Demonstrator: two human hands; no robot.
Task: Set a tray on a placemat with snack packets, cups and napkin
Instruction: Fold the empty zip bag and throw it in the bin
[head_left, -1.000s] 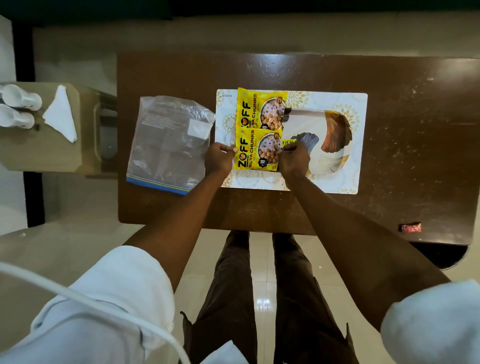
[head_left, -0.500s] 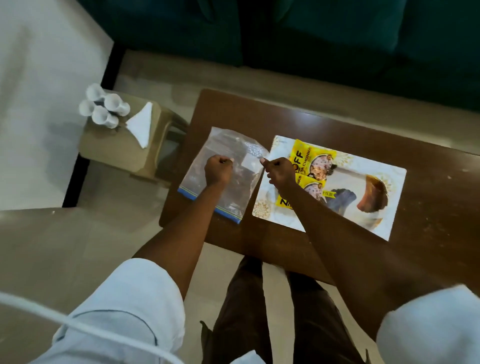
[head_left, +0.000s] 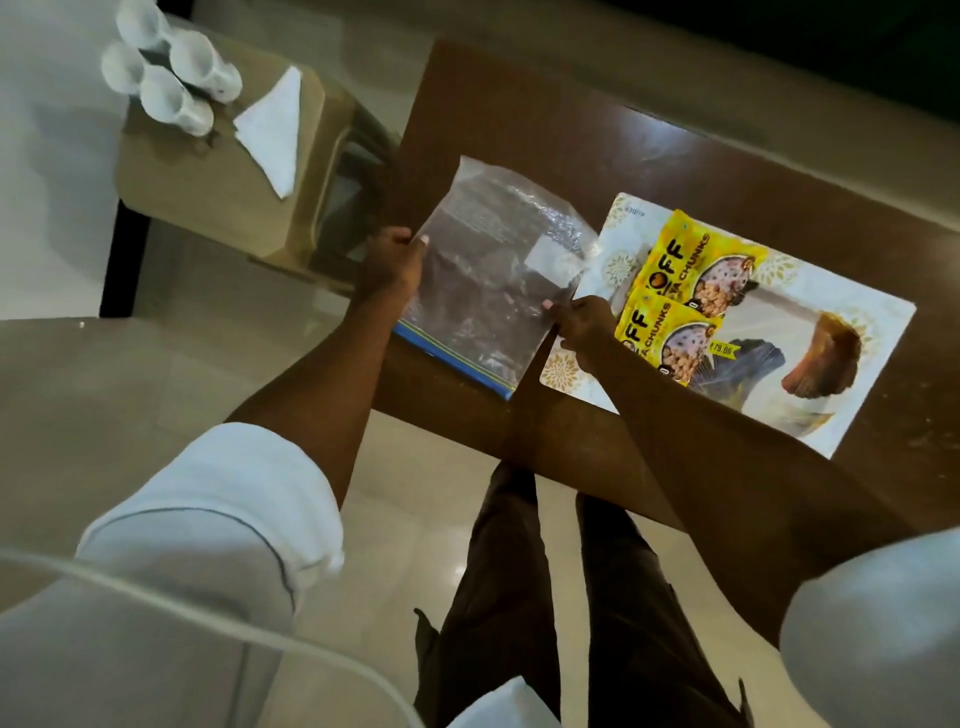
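A clear zip bag (head_left: 493, 270) with a blue seal strip lies on the brown table (head_left: 545, 119). My left hand (head_left: 392, 262) grips its left edge and my right hand (head_left: 579, 325) pinches its right edge. To the right, two yellow snack packets (head_left: 680, 291) lie on a white patterned placemat (head_left: 831, 332). On a beige stool (head_left: 208, 171) to the left stand several white cups (head_left: 171, 83), with a folded white napkin (head_left: 272, 130) beside them. I see no tray.
The stool stands just left of the table's left edge, with pale tiled floor around it. My legs stand at the table's near edge. A dark green sofa runs along the far side.
Both hands left the snack packets and moved left to the clear bag, then spread to its two side edges. My view swung left and downward.
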